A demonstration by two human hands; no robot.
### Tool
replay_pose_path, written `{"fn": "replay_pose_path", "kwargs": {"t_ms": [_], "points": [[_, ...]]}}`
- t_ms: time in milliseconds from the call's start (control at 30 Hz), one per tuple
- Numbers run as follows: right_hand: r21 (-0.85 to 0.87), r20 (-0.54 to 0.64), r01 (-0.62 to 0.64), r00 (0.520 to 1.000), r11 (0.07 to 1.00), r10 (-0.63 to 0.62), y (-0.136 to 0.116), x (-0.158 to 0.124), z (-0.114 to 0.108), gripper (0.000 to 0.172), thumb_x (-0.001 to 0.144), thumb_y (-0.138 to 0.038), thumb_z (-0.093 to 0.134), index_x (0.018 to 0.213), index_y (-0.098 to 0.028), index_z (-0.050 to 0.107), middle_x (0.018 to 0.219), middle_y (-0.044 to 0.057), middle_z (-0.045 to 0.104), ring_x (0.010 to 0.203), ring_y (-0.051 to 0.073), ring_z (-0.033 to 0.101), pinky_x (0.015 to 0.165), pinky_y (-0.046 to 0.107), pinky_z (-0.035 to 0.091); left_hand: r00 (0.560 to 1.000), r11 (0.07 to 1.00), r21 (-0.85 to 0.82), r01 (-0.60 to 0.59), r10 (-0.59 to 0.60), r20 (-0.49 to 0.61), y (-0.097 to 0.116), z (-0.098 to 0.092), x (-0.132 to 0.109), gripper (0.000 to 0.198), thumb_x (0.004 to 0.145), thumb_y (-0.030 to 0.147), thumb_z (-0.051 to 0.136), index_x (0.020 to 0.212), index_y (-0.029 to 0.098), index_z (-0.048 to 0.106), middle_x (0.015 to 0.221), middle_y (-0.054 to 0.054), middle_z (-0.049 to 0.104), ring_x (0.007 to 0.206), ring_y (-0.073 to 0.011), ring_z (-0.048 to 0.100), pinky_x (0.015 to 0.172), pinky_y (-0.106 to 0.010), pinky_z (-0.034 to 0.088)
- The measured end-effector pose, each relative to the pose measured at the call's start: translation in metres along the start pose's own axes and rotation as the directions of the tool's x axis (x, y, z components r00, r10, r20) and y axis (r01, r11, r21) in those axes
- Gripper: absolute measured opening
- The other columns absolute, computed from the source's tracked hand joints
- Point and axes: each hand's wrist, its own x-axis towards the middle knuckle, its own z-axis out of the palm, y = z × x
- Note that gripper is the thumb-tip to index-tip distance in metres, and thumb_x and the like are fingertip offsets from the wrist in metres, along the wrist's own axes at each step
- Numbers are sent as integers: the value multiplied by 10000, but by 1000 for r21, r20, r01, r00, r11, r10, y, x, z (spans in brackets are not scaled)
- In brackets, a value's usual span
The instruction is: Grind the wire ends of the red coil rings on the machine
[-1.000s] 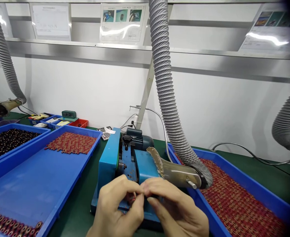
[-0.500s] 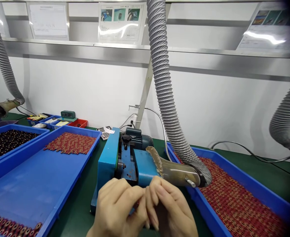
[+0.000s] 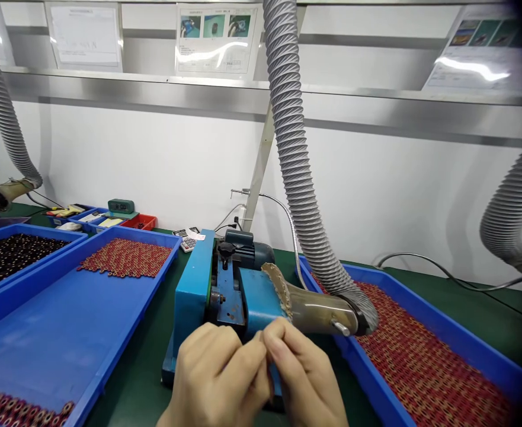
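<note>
My left hand (image 3: 218, 376) and my right hand (image 3: 303, 373) are pressed together in front of the small blue machine (image 3: 216, 290), fingers curled and pinched at a point between them. What they pinch is hidden by the fingers. Both hands sit just below the machine's front opening. A grey ribbed suction hose (image 3: 296, 172) comes down from above and ends in a nozzle (image 3: 327, 311) right beside the machine, just above my right hand.
A blue tray (image 3: 425, 320) full of small red rings lies at the right. Another blue tray (image 3: 65, 332) at the left holds patches of red rings; a further tray (image 3: 7, 252) holds dark rings. Small bins, a green clock (image 3: 121, 206) and a calculator (image 3: 188, 239) stand behind.
Both hands have closed tighter together and shifted slightly; the red piece glimpsed between the fingers a second ago is now hidden. The view has drifted slightly.
</note>
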Motion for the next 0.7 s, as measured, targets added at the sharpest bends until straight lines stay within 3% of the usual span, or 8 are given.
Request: {"fn": "replay_pose_path", "kwargs": {"t_ms": [33, 100, 200, 333, 467, 533, 600, 700], "points": [[157, 39, -86, 996, 984, 81, -1, 0, 1, 425, 998, -424, 480, 634, -209, 521, 472, -41, 477, 420, 123, 438, 446, 248, 373, 1000, 1000, 1, 1, -1, -16, 0, 0, 0, 163, 831, 22, 557, 863, 175, 605, 551, 21, 581, 456, -113, 498, 460, -231, 411], [276, 6, -35, 999, 961, 34, -3, 2, 1, 416, 969, -440, 552, 628, -204, 581, 477, -25, 538, 457, 138, 502, 496, 257, 436, 997, 994, -75, 78, -80, -19, 0, -2, 1, 175, 831, 14, 543, 834, 183, 589, 566, 30, 566, 473, -99, 512, 468, -206, 421], [40, -106, 288, 953, 957, -282, -2, 6, -2, 79, 896, -192, 681, 874, -234, 744, 750, 27, 737, 720, 191, 678, 692, 283, 537, 969, 939, -239, 247, -244, 43, 0, -6, 4, 201, 819, 4, 538, 811, 199, 586, 598, 49, 536, 508, -74, 532, 492, -155, 430], [-176, 12, 494, 866, 851, -500, 5, 8, -7, 452, 784, 90, 630, 1051, -261, 726, 870, 16, 771, 828, 215, 715, 788, 331, 571, 944, 884, -334, 328, -323, 72, -1, -9, 6, 204, 795, 12, 538, 793, 206, 600, 605, 58, 524, 522, -68, 537, 509, -134, 435], [-357, 55, 554, 816, 752, -575, 7, 5, -6, 377, 804, 79, 581, 997, -226, 689, 826, 25, 725, 825, 212, 699, 786, 332, 549, 968, 942, -225, 250, -243, 58, -1, -7, 5, 193, 797, 10, 527, 761, 186, 596, 569, 42, 545, 484, -82, 529, 479, -162, 431], [-343, 12, 437, 887, 832, -462, 4, 4, -3, 209, 885, -32, 548, 855, -211, 652, 745, 21, 650, 715, 183, 644, 671, 296, 509, 993, 988, -99, 120, -117, 30, -1, -6, 4, 192, 809, 17, 528, 762, 184, 611, 551, 27, 567, 458, -97, 515, 462, -197, 419], [-116, -31, 160, 986, 980, -164, 1, 4, 0, 254, 963, -215, 522, 714, -200, 568, 622, -8, 533, 538, 135, 503, 509, 256, 402, 1000, 1000, 2, 20, -20, 21, -1, -4, 1, 184, 817, 26, 546, 789, 185, 634, 554, 14, 592, 453, -111, 511, 462, -223, 414], [350, 99, -185, 982, 919, 160, -2, 5, 3, 430, 979, -413, 510, 603, -208, 474, 452, -69, 370, 396, 101, 344, 423, 237, 302, 999, 999, -24, 46, -46, 4, -1, -4, 1, 175, 814, 19, 558, 815, 179, 628, 564, 15, 588, 471, -111, 527, 480, -219, 431]]}}
